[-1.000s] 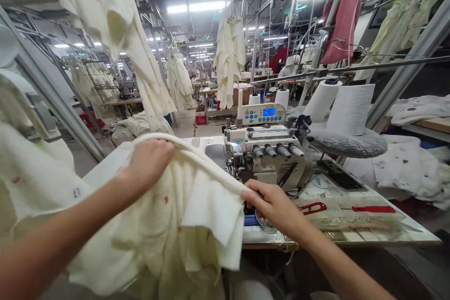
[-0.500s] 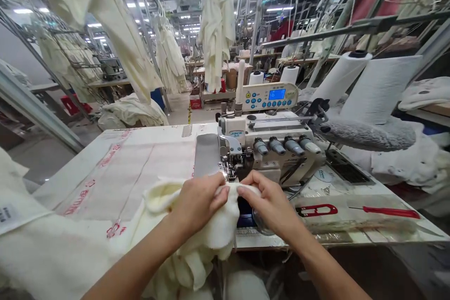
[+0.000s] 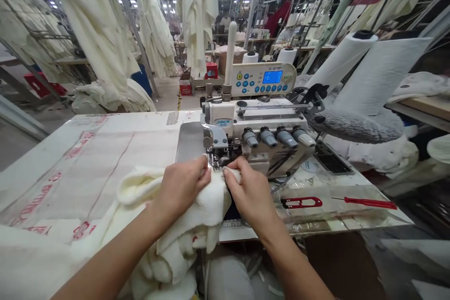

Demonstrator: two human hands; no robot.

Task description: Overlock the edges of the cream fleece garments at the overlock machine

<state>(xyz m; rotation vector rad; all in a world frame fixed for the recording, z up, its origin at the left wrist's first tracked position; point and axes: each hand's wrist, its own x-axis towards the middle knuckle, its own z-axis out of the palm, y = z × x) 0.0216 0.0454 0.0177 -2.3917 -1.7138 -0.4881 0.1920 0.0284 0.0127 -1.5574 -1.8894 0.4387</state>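
Cream fleece fabric (image 3: 207, 201) lies bunched at the front of an overlock sewing machine (image 3: 260, 122) and hangs over the table edge. My left hand (image 3: 183, 183) is closed on the fabric just left of the presser foot (image 3: 215, 159), thumb and fingers pressed together. On the other side of the foot, my right hand (image 3: 249, 192) pinches the fabric's edge between thumb and forefinger. Both hands are close to the needle area, which they partly hide. A folded loop of the same fabric stands up on the table beside my left wrist.
Right of the machine lie red thread snips (image 3: 304, 202) and a red-handled screwdriver (image 3: 369, 203). Large white thread cones (image 3: 365, 79) stand behind them. A control panel (image 3: 260, 78) tops the machine. Cream garments (image 3: 197, 14) hang beyond the table (image 3: 140, 126).
The camera view has shifted, so the machine sits further left and slightly higher. Both hands still grip the fabric, now nearer the presser foot, and my right hand is closer to my left.
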